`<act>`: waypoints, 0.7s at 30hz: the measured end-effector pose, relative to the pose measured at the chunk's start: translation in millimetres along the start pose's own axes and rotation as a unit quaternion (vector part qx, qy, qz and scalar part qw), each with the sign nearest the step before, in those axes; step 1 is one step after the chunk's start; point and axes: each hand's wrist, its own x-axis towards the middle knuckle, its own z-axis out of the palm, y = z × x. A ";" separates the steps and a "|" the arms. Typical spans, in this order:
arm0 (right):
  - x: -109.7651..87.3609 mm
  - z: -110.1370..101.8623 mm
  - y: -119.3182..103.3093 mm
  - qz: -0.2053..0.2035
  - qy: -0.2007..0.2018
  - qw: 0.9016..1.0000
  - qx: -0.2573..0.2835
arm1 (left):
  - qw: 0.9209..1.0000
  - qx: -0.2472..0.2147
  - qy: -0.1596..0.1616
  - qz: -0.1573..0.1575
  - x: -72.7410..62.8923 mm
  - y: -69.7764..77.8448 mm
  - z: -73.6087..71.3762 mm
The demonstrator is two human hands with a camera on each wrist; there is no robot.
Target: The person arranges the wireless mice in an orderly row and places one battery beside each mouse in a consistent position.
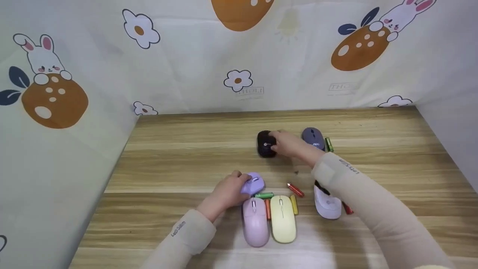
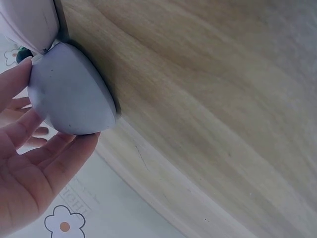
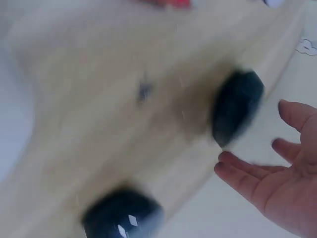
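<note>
A small purple computer mouse (image 1: 255, 183) lies on the table with my left hand (image 1: 228, 189) gripping it. In the left wrist view the thumb and fingers (image 2: 74, 153) wrap its sides. The pink mouse (image 1: 255, 224) lies just in front of it, a green crayon-like stick (image 1: 264, 195) beside it. My right hand (image 1: 289, 144) is at the right side of a black mouse (image 1: 265, 145). In the right wrist view its fingers are extended and spread, fingertips right at the end of the blurred black mouse (image 3: 237, 106).
A yellow mouse (image 1: 283, 220) lies beside the pink one, with an orange stick (image 1: 267, 209) between them and a yellow stick (image 1: 294, 205) alongside. A dark blue mouse (image 1: 313, 137) sits behind my right wrist, a white mouse (image 1: 328, 205) beneath the forearm. A red stick (image 1: 295, 189) lies mid-table.
</note>
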 end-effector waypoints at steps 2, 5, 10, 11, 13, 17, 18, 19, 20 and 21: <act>-10.7 -4.8 1.7 -0.014 -0.021 0.999 -0.020 | 1.000 0.000 -0.001 -0.002 0.0 0.1 -0.2; -29.6 -2.1 3.7 -0.044 -0.056 0.996 -0.047 | 1.000 -0.002 -0.003 -0.005 0.0 0.3 -0.8; -59.7 18.4 3.4 -0.095 -0.072 0.990 -0.080 | 1.000 -0.002 0.002 0.000 -0.1 0.6 -1.2; -64.7 22.8 3.0 -0.096 -0.071 0.989 -0.084 | 1.000 -0.001 0.004 0.002 0.0 0.6 -1.2; -72.9 31.4 2.6 -0.099 -0.059 0.988 -0.099 | 1.000 -0.001 0.006 0.007 0.1 0.6 -0.7; -83.2 42.6 3.1 -0.099 -0.038 0.987 -0.121 | 1.000 0.000 0.007 0.011 0.3 0.2 -0.3; -84.4 44.4 3.6 -0.102 -0.033 0.987 -0.123 | 1.000 -0.001 0.007 0.011 0.2 0.1 -0.1; -85.5 45.7 4.0 -0.103 -0.031 0.987 -0.121 | 1.000 -0.001 0.007 0.010 0.1 0.0 0.1; -86.4 46.4 4.3 -0.100 -0.032 0.988 -0.115 | 1.000 0.002 0.009 0.012 0.0 -0.1 0.2; -87.0 47.1 4.9 -0.097 -0.033 0.988 -0.111 | 1.000 0.003 0.010 0.012 -0.1 -0.1 0.4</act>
